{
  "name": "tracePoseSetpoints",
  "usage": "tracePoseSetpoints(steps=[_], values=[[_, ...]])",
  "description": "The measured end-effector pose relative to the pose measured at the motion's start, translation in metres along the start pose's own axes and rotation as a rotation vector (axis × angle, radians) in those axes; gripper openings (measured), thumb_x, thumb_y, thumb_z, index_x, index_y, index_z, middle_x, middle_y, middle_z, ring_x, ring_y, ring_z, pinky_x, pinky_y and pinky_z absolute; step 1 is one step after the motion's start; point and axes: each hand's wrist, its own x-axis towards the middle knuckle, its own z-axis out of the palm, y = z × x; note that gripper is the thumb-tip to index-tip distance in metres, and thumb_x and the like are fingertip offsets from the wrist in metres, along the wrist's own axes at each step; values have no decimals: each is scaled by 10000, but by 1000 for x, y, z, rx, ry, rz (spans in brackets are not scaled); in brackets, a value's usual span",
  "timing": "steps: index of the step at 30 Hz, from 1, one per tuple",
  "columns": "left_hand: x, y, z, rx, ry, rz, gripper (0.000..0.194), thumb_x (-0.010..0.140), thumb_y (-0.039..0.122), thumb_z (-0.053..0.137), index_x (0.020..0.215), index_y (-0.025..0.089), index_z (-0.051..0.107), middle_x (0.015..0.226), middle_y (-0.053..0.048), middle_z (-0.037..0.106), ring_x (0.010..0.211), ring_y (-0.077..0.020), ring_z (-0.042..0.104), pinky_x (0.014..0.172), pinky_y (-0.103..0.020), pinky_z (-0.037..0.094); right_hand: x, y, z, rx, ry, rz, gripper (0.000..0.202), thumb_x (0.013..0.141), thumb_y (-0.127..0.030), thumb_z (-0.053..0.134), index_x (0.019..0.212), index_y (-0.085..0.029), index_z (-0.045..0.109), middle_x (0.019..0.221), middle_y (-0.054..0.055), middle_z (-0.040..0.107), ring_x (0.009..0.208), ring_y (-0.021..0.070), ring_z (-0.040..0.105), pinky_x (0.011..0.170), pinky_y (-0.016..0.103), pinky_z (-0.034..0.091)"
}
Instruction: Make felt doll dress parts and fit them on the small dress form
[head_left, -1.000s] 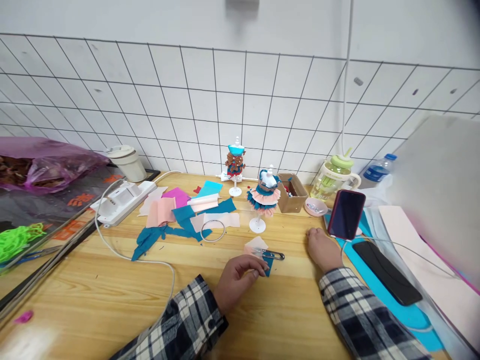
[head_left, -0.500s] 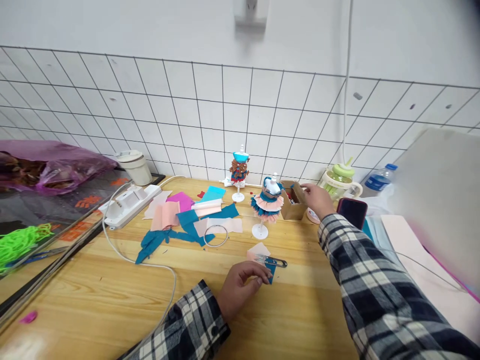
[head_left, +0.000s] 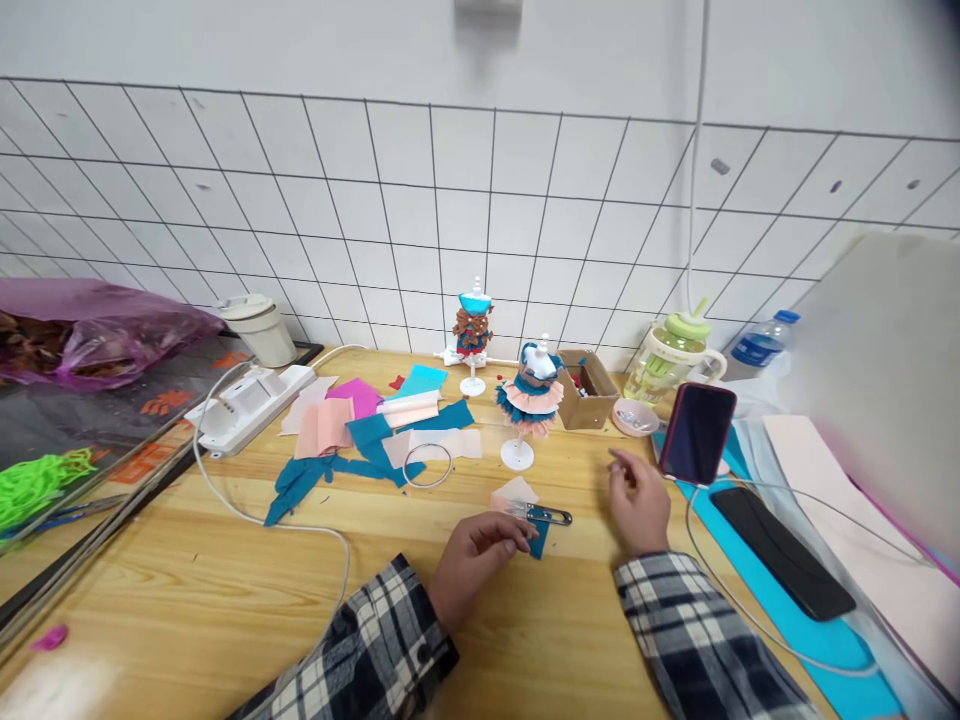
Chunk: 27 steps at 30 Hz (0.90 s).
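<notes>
My left hand [head_left: 480,558] rests low over the table, its thumb and fingers drawn together; anything between them is too small to make out. Its fingertips are beside thread snips [head_left: 551,514], which lie on a peach scrap [head_left: 516,490] and a teal scrap [head_left: 538,541]. My right hand [head_left: 639,502] is over the table at right, fingers curled in; whatever it may hold is hidden. Beyond stands a mini dress form [head_left: 517,455] in a peach and teal ruffled skirt. Behind it, another dress form [head_left: 473,384] wears brown, red and turquoise.
A small cardboard box [head_left: 589,408] and a pink dish [head_left: 635,418] stand at the back right. A propped phone [head_left: 699,433] and a black phone [head_left: 782,553] are farther right. Left lie crepe scraps [head_left: 324,428], a metal ring [head_left: 428,466] and a power strip [head_left: 259,408].
My right hand has drawn back from the cardboard box toward me, uncovering the pink dish and black phone. My left hand stays beside the snips. The view has tilted slightly.
</notes>
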Motion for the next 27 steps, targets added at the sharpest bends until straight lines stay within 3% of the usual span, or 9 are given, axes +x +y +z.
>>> tracePoseSetpoints(steps=[2, 5, 7, 10, 13, 17, 22, 27], values=[[0, 0, 1, 12, 1, -8, 194, 796, 324, 645, 736, 145, 691, 911, -99, 714, 951, -247, 628, 907, -382, 437, -18, 13, -6, 68, 43, 183, 360, 855, -373, 435, 1068, -160, 632, 898, 91, 678, 743, 203, 591, 725, 316, 466], [1, -3, 1, 25, -15, -24, 187, 785, 318, 655, 729, 145, 693, 909, -95, 715, 936, -242, 625, 896, -372, 433, -26, 15, -12, 191, 34, 207, 339, 846, -390, 471, 1034, -164, 638, 908, 90, 670, 785, 208, 603, 751, 328, 478], [2, -7, 0, 1, -16, -54, 173, 774, 302, 664, 715, 142, 693, 903, -94, 716, 924, -239, 624, 888, -366, 431, -32, 3, -12, 333, -138, 115, 303, 847, -385, 491, 999, -186, 662, 936, 84, 667, 865, 214, 608, 797, 341, 484], [5, -15, -1, -103, -11, -130, 123, 743, 249, 676, 701, 135, 693, 884, -92, 717, 917, -236, 625, 897, -367, 425, -45, -25, -6, 511, -503, -128, 270, 849, -287, 510, 1052, -219, 674, 1021, 79, 651, 943, 208, 595, 826, 347, 485], [7, -20, -1, -248, 6, -200, 63, 710, 192, 673, 705, 133, 694, 898, -94, 714, 940, -243, 626, 913, -378, 422, -55, -47, -4, 611, -627, -211, 318, 834, -183, 483, 1093, -238, 659, 1038, 68, 640, 951, 193, 585, 833, 346, 489], [7, -20, -1, -352, 37, -227, 48, 722, 148, 639, 706, 127, 679, 948, -112, 709, 998, -252, 615, 944, -395, 413, -60, -52, -5, 608, -644, -243, 357, 793, -177, 550, 1135, -238, 630, 1042, 68, 631, 893, 192, 583, 777, 342, 505], [7, -20, -2, -382, 15, -259, 56, 726, 132, 629, 718, 117, 682, 935, -113, 712, 1004, -244, 617, 934, -366, 418, -67, -55, -1, 546, -609, -326, 405, 764, -175, 614, 1157, -274, 613, 1177, 68, 579, 1102, 230, 524, 952, 418, 436], [8, -19, 0, -345, -6, -272, 35, 692, 128, 652, 694, 116, 684, 825, -93, 710, 981, -254, 625, 932, -364, 404, -71, -59, 4, 511, -557, -337, 374, 748, -125, 606, 1082, -284, 656, 1227, 58, 546, 1136, 226, 506, 983, 424, 415]])
